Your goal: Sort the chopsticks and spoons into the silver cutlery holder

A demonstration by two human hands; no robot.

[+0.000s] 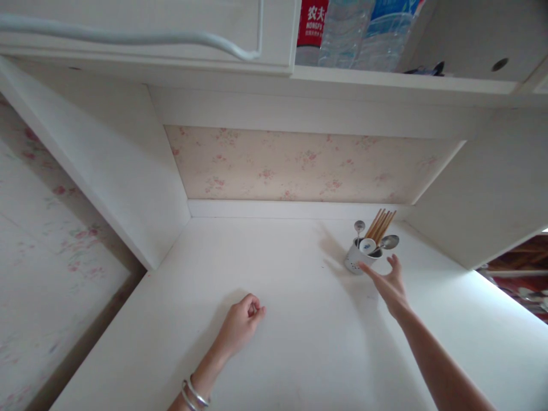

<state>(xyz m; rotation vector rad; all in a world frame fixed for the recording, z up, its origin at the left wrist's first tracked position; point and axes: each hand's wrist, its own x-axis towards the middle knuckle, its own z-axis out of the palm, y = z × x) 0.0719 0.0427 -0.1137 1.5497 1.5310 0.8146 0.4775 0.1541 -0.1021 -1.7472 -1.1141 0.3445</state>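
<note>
A white perforated utensil holder (354,258) stands on the white desk (299,331) near the back right. It holds wooden chopsticks (381,224) and metal spoons (387,242). My right hand (389,283) reaches toward it, fingers stretched and apart, fingertips just short of or touching its base. My left hand (242,322) rests on the desk surface in a loose fist, with nothing visible in it. Silver bangles (194,395) sit on that wrist.
White side panels wall in the desk at left and right, with floral wallpaper (295,164) at the back. A shelf overhead carries water bottles (351,31). A pale cable (128,37) runs across the upper cabinet.
</note>
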